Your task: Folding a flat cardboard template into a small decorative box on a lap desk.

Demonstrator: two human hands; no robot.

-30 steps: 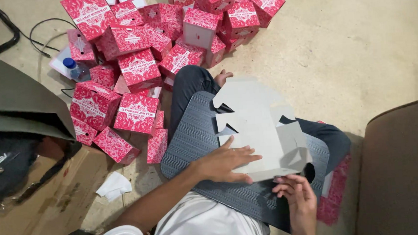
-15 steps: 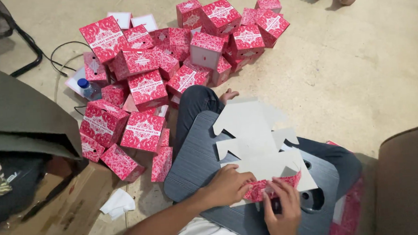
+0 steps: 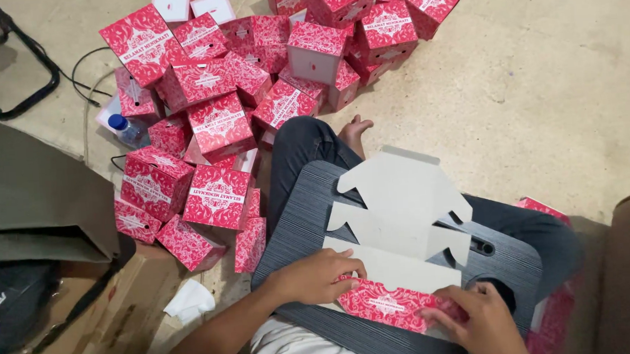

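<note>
The person is sitting on the floor (image 3: 542, 115) with a grey board (image 3: 310, 220) lying across the lap as a worktop. A flat box blank (image 3: 403, 208) is resting on the board, white inner face up, with its cut tabs pointing toward 12 and 3 o'clock.

The near panel (image 3: 390, 302) of the blank is being folded up toward the person, so its red patterned outer face is showing at 6 o'clock.

Left hand (image 3: 313, 278): the grip is closed lightly, with the fingertips pressing on the left end of the fold line, at 9 o'clock of the panel. Right hand (image 3: 480, 319): the fingers are curling over the right end of the panel, at 4 o'clock, pinching it between thumb and fingers.

Handling judgement:
- The blank is thin printed card, so it is probably light and easy to lift with two fingers.
- It appears stiff across a panel but weak along the scored lines, where it is likely to bend.
- The printed face looks glossy and may be slippery; the white face should give better hold.
- The tabs look prone to creasing. Hold is best taken at both ends of a panel, close to the score.

Finished red boxes (image 3: 219, 196) are lying in a heap from 10 to 12 o'clock. A water bottle (image 3: 127, 131) is lying among them at 10 o'clock. A brown carton (image 3: 121, 309) is standing at 8 o'clock.
</note>
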